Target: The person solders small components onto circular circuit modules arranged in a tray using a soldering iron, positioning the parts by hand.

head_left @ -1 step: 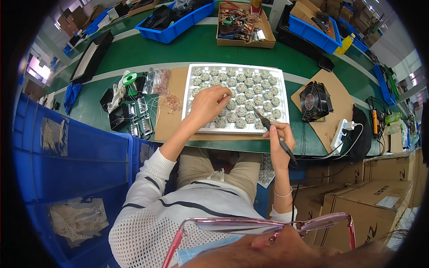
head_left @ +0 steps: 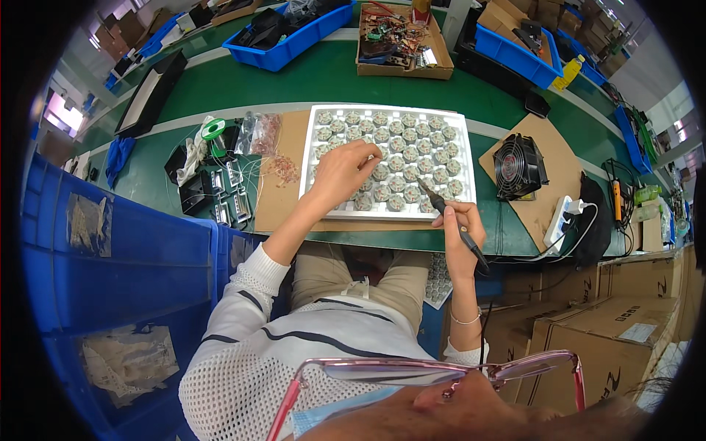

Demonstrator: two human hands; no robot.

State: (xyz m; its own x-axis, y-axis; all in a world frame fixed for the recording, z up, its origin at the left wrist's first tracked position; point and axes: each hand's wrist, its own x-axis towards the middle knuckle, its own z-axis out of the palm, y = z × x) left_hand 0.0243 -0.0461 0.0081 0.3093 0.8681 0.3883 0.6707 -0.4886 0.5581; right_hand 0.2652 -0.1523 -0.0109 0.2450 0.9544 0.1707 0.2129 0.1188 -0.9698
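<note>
right hand (head_left: 471, 220) holds a soldering iron (head_left: 437, 201) (tip over a tray (head_left: 382, 215)).

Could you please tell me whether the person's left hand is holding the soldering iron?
No, the right hand grips the soldering iron, while the left hand is over the white tray.

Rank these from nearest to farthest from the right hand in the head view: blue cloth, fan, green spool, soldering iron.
1. Soldering iron: held in the right hand.
2. Fan: just right of the white tray.
3. Green spool: left of the tray.
4. Blue cloth: far left, beyond the spool.
</note>
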